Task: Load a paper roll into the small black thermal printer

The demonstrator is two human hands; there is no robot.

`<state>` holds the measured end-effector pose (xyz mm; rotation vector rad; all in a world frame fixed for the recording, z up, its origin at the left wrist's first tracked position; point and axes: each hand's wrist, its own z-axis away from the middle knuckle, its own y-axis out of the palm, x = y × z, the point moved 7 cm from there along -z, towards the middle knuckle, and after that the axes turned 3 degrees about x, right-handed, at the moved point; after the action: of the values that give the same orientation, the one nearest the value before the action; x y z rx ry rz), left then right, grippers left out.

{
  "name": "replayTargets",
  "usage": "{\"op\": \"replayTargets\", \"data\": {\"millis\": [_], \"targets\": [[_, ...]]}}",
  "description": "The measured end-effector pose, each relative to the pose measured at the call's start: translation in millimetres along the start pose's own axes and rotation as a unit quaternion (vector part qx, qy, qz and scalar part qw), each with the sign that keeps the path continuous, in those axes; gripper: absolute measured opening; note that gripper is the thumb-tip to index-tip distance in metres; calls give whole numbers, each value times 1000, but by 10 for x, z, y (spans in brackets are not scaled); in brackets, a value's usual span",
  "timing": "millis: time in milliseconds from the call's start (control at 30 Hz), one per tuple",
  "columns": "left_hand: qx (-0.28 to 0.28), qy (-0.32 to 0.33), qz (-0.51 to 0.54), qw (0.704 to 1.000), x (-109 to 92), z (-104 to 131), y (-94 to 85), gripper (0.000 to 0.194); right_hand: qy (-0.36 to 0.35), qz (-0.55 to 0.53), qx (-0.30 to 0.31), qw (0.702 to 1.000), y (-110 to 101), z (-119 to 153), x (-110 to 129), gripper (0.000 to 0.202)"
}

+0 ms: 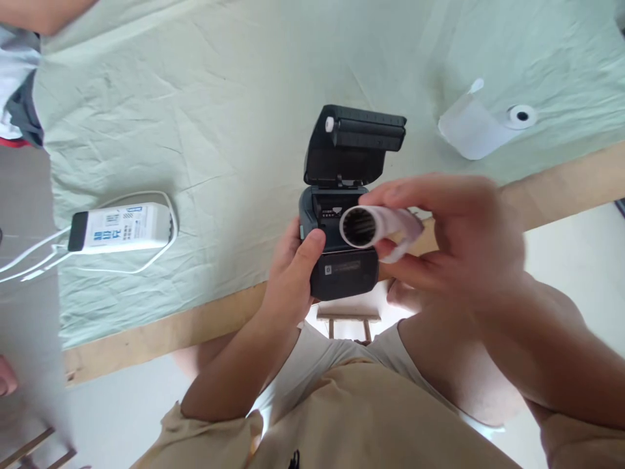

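Observation:
A small black printer has its lid swung up, with a dark roller and a white gear on the lid's underside. My left hand grips the printer's left side, its thumb on the front edge. Between the thumb and fingers of my right hand is a white paper roll with a hollow core, held just over the right part of the open compartment. A loose flap of paper hangs from the roll. Motion blurs my right hand.
Farther right on the green cloth lie a partly unrolled paper strip and its small roll. A white power strip with cables sits at left. Another person's arm shows at the top left. The table's wooden edge runs in front.

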<state>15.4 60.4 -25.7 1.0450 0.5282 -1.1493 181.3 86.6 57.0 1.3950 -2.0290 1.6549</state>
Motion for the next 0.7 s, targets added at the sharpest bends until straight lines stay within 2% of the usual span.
{"op": "replayTargets", "data": {"millis": [67, 200, 400, 567, 700], "targets": [[-13, 14, -3, 1000, -19, 5, -11, 58, -48, 32, -22, 998, 97, -36, 62, 29], [-17, 12, 1, 1000, -14, 0, -26, 55, -61, 51, -26, 997, 216, -89, -34, 24], [1, 3, 13, 1000, -4, -1, -21, 51, -67, 62, -104, 990, 71, -62, -3, 21], [-24, 10, -6, 1000, -51, 23, -17, 46, -102, 50, -48, 992, 188, -112, -40, 19], [-40, 10, -9, 999, -66, 20, -23, 46, -121, 20, -42, 992, 182, -119, -47, 20]]}}
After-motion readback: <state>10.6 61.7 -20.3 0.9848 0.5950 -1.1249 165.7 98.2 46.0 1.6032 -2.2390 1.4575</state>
